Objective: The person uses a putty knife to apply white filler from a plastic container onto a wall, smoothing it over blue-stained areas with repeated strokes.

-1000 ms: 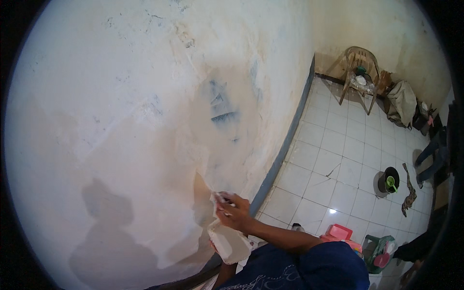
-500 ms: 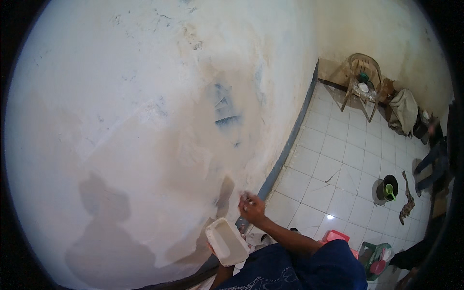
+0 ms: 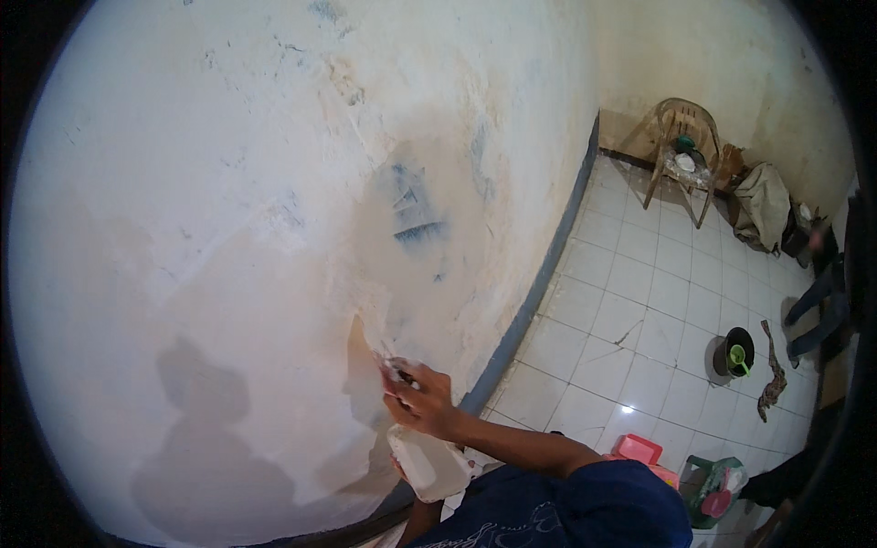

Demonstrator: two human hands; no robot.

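Head view: the right hand (image 3: 420, 395) pinches a small white-smeared tool (image 3: 394, 366) at its fingertips, close to the wall (image 3: 256, 274); contact is unclear. Just below it, the left hand (image 3: 398, 469), partly hidden, grasps an off-white tub (image 3: 446, 482) by its left side; its contents are indistinct. Toward the right edge of the floor (image 3: 594, 365), a black bucket (image 3: 720, 359) contains a green dipper (image 3: 738, 355).

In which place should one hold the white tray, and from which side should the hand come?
The white tray is probably best gripped by its outer left wall, coming from below. Its top is open, so this leaves the inside free. The left hand holds it on that side, while the right hand appears in front of its upper edge and crowds that approach.
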